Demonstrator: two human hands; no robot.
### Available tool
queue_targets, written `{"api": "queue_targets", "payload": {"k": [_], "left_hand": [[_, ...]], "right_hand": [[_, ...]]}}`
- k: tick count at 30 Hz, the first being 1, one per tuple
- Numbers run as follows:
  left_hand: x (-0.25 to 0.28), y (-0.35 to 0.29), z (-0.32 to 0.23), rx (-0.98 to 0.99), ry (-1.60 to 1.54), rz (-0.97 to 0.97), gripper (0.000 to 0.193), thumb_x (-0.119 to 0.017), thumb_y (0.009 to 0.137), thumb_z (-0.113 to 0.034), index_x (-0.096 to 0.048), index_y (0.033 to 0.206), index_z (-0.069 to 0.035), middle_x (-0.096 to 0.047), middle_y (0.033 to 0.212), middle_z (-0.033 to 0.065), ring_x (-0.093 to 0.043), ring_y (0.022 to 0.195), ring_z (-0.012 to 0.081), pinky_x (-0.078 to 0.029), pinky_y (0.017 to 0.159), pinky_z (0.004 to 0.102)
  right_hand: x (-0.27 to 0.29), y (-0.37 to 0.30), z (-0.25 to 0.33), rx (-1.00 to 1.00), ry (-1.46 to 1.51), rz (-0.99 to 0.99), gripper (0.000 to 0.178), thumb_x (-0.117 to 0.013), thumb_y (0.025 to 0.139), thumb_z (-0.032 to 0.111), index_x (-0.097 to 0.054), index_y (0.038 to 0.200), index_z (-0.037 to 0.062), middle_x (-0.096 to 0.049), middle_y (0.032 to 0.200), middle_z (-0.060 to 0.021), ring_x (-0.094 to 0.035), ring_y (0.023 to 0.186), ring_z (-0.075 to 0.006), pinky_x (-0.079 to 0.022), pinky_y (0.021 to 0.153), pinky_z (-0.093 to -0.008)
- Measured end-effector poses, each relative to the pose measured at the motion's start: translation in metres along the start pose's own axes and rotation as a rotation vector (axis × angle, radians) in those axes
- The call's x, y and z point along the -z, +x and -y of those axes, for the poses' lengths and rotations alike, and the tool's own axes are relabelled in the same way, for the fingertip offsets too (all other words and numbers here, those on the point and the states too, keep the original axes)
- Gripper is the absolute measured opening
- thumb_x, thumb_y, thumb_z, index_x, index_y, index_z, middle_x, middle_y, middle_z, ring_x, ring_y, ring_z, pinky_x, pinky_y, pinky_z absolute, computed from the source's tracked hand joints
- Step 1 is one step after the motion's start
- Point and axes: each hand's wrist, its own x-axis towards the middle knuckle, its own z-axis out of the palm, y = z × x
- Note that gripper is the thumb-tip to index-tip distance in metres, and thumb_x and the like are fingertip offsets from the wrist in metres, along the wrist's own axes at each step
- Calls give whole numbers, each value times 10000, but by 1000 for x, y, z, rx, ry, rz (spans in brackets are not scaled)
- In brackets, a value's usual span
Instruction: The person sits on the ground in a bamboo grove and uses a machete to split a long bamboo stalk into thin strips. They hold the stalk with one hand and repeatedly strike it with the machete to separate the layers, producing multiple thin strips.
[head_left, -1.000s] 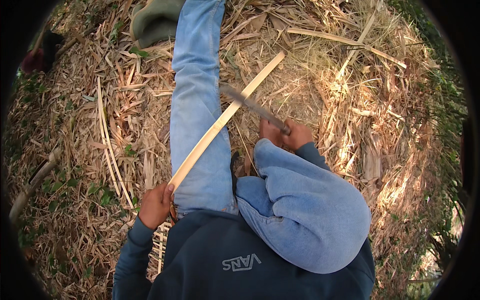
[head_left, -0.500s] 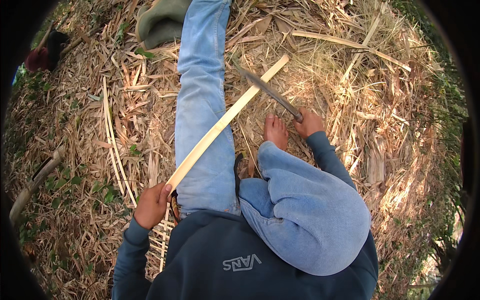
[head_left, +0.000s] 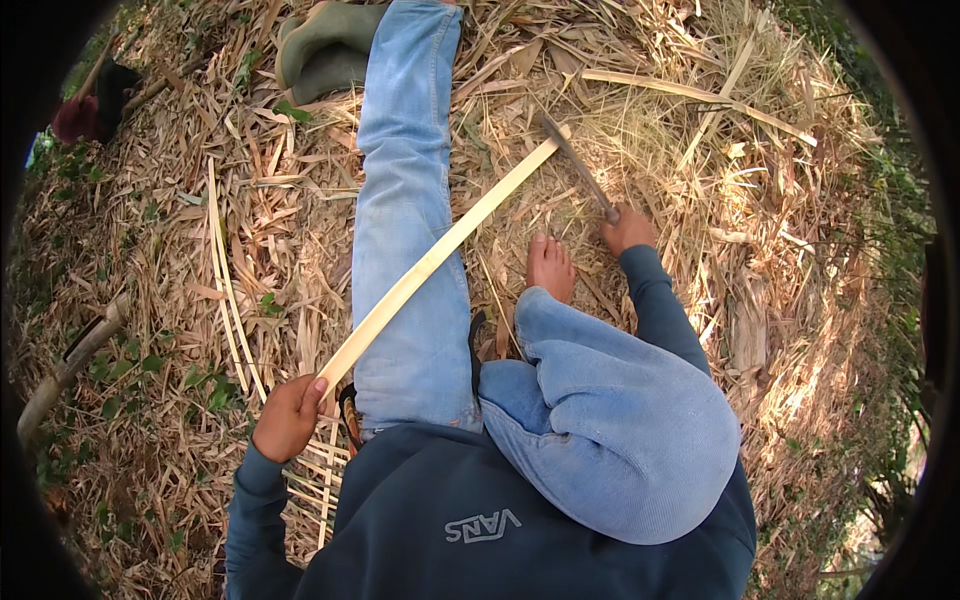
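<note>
A long, pale bamboo strip (head_left: pixel 425 268) slants across my outstretched left leg, from lower left to upper right. My left hand (head_left: pixel 288 418) pinches its near end between thumb and fingers. Closed around the handle of a long-bladed knife (head_left: pixel 580 170) is my right hand (head_left: pixel 629 231), just beyond my bare right foot. The blade crosses the strip's far tip; whether it cuts into the strip I cannot tell.
Dry leaves and shavings (head_left: pixel 290 240) cover the ground. Thin split strips (head_left: pixel 222 270) lie left of my leg, and a longer strip (head_left: pixel 700 95) lies far right. Green boots (head_left: pixel 330 55) are at the top, a cut branch (head_left: pixel 75 365) at left.
The knife has slid along the strip to its far tip, my right hand shifting slightly right. My left hand has drawn the strip a little toward the lower left.
</note>
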Motion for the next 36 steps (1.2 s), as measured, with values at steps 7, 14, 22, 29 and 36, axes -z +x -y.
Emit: {"api": "queue_targets", "payload": {"k": [7, 14, 22, 29, 36], "left_hand": [[3, 5, 2, -44, 128, -22, 423, -430, 1020, -319, -548, 786, 13, -488, 567, 82, -453, 481, 188, -391, 505, 340], [48, -11, -12, -110, 338, -108, 323, -571, 944, -286, -604, 748, -32, -483, 522, 155, -492, 471, 336, -384, 478, 416], [134, -41, -56, -301, 800, -264, 298, -615, 899, -348, -612, 732, -100, -582, 620, 93, -582, 546, 322, -440, 494, 448], [178, -41, -60, -407, 1078, -746, 336, -646, 877, -389, -664, 885, -53, -658, 814, 86, -644, 865, 270, -477, 736, 391], [207, 4, -54, -510, 515, -1066, 195, -654, 893, -211, -680, 1007, -55, -681, 1036, 135, -649, 955, 283, -500, 853, 391]], "right_hand": [[-10, -1, -30, -121, 82, -53, 386, -668, 797, 363, -657, 999, 35, -686, 869, -195, -661, 839, -373, -515, 785, -463], [6, -50, 11, 213, 127, -369, 573, -643, 846, 365, -501, 1285, 25, -513, 1275, -217, -484, 1181, -391, -402, 986, -444], [22, -70, 106, 907, 246, -272, 456, -632, 855, 270, -522, 1220, 20, -533, 1190, -210, -475, 1110, -421, -359, 984, -493], [14, -83, 59, 753, 387, -248, 166, -624, 881, 162, -567, 850, 8, -541, 800, -155, -525, 736, -325, -431, 674, -412], [11, -67, -54, 193, 946, -415, 219, -599, 950, 227, -580, 899, 15, -496, 696, -31, -477, 590, -104, -407, 512, -257]]}}
